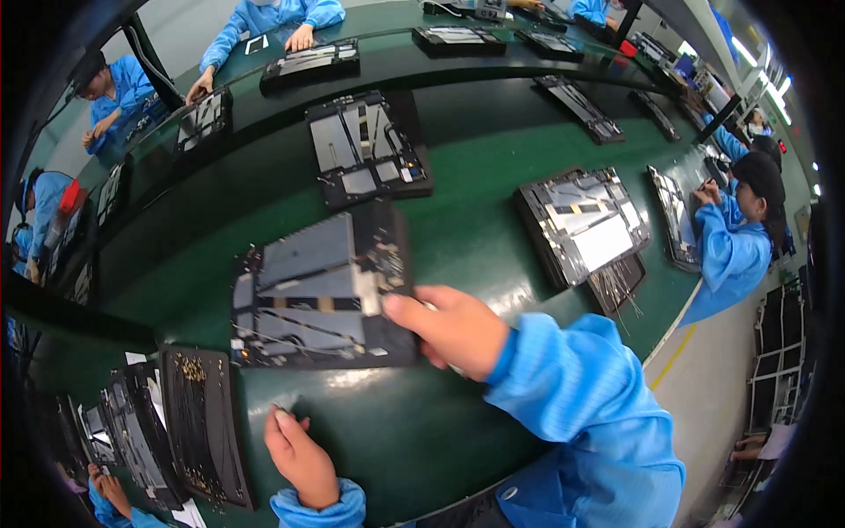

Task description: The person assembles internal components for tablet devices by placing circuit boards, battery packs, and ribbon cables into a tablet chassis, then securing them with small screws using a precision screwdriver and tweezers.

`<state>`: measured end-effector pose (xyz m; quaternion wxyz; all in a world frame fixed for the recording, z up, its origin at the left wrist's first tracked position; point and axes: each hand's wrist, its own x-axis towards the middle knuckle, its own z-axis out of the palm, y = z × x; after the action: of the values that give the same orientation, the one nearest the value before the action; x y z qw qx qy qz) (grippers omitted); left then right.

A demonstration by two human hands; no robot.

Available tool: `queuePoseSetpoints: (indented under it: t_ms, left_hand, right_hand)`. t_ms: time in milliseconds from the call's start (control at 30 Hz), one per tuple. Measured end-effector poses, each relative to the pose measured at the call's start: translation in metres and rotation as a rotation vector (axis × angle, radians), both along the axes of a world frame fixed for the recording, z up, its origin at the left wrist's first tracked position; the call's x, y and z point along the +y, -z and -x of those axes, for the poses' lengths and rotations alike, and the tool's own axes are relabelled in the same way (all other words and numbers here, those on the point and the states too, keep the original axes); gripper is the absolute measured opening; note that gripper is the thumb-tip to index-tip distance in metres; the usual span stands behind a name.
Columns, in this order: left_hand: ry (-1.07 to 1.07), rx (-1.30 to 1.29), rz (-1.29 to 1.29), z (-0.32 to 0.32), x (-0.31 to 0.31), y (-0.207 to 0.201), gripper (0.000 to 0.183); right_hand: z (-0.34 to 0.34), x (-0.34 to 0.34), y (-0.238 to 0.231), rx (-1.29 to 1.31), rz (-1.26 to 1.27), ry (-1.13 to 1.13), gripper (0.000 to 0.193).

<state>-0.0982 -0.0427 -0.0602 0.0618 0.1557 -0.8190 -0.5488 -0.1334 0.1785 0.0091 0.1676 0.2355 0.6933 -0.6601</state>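
Black tray [392, 339] of grey panels [308, 251] clamped at its right edge by right grip [462, 330], left grip [304, 462] with fingertips pressed together, green tabletop [400, 422] seen beneath.

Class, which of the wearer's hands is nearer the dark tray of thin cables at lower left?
Left. The left hand is just right of the cable tray, apart from it; the right hand is farther off, forward and rightward, gripping a dark electronic assembly.

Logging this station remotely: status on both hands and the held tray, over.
Right hand gripping loaded black tray by its right edge. Left hand off it, fingers curled, contents unclear. Cable tray leftward, another loaded tray just beyond.
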Motion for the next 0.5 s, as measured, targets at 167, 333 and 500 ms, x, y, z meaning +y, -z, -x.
queuePoseSetpoints:
  t_ms: [167, 333, 500]
  left_hand:
    - [0.048, -0.016, 0.025, -0.002, -0.005, 0.005, 0.029]
    - [0.231, -0.104, 0.16, 0.012, -0.008, -0.007, 0.024]
    - [0.357, -0.08, 0.379, 0.015, -0.008, -0.021, 0.019]
  right_hand:
    - [0.113, -0.047, 0.018, 0.173, 0.04, -0.02, 0.057]
    - [0.118, -0.046, 0.043, 0.123, 0.378, 0.219, 0.07]
    - [0.126, 0.003, 0.047, 0.05, 0.487, 0.885, 0.058]
